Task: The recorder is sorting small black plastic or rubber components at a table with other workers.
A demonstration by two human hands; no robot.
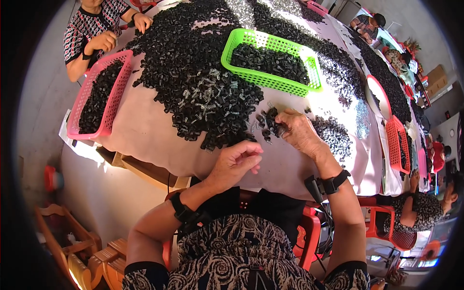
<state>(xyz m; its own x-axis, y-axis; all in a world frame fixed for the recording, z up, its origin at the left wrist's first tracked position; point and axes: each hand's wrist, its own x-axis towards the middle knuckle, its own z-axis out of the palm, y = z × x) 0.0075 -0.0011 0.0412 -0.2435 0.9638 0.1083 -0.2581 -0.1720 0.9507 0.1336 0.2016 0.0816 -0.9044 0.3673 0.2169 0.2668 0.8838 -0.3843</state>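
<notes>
My left hand (235, 164) is above the pale cloth near the table's front edge. Its fingers are curled in toward the thumb, and whatever they might hold is hidden. To its right, my right hand (300, 133) reaches down with its fingers closed on some small black plastic parts (268, 121), part of a little cluster on the cloth. Just beyond my left hand spreads a big heap of similar black parts (164, 63), with loose silvery coil springs (205, 99) scattered over its near side.
A green basket (270, 82) of black parts stands beyond my right hand. At the left edge is a pink basket (121, 87), with a co-worker's hands (104, 42) behind it. More parts (333, 137) lie to the right. An orange-red basket (397, 145) sits farther right, near other people.
</notes>
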